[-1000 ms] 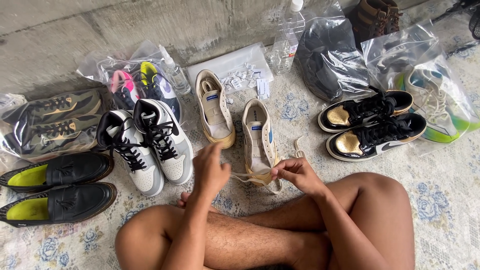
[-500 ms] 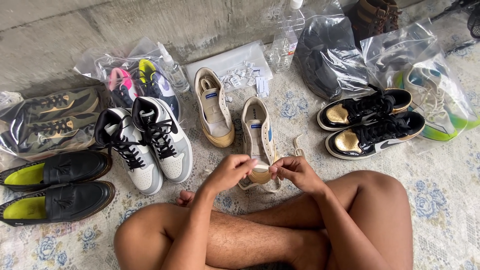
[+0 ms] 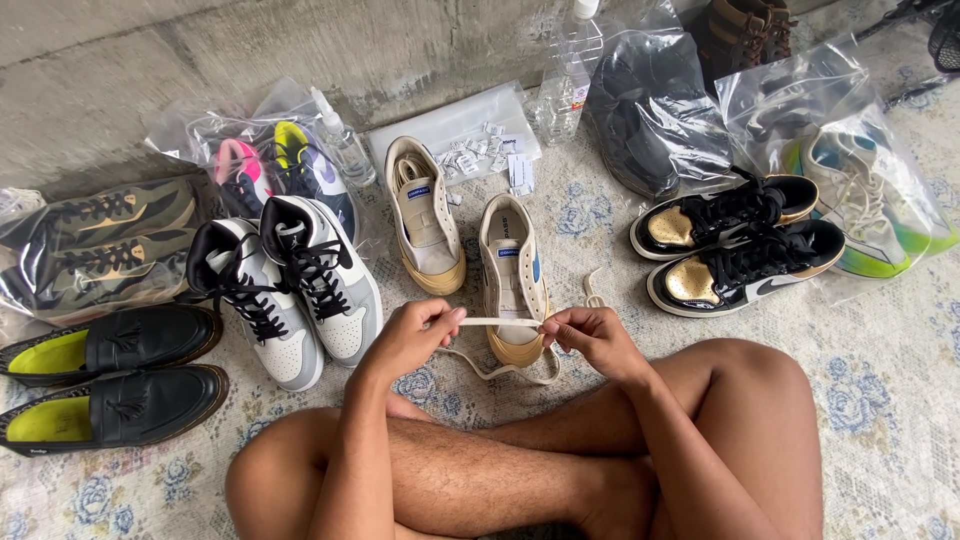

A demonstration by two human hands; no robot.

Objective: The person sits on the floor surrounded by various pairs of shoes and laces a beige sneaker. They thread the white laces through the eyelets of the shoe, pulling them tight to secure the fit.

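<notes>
I sit cross-legged on a patterned rug. My left hand (image 3: 412,335) and my right hand (image 3: 592,338) each pinch one end of a flat cream shoelace (image 3: 500,322), stretched level between them, its slack looping down onto the rug. Directly behind the lace lies a cream canvas sneaker with a tan sole (image 3: 513,275), toe toward me, without lacing. Its mate (image 3: 425,215) lies a little farther back to the left.
Grey-white high-top sneakers (image 3: 295,290) and black loafers (image 3: 105,375) lie at left, black-and-gold sneakers (image 3: 740,250) at right. Bagged shoes (image 3: 850,165), a clear spray bottle (image 3: 345,150), a plastic bottle (image 3: 570,80) and a bag of small packets (image 3: 475,135) line the concrete wall.
My hands moved apart from a bunched position and pulled the lace straight between them; earlier the left hand was raised over the lace near the sneaker's toe.
</notes>
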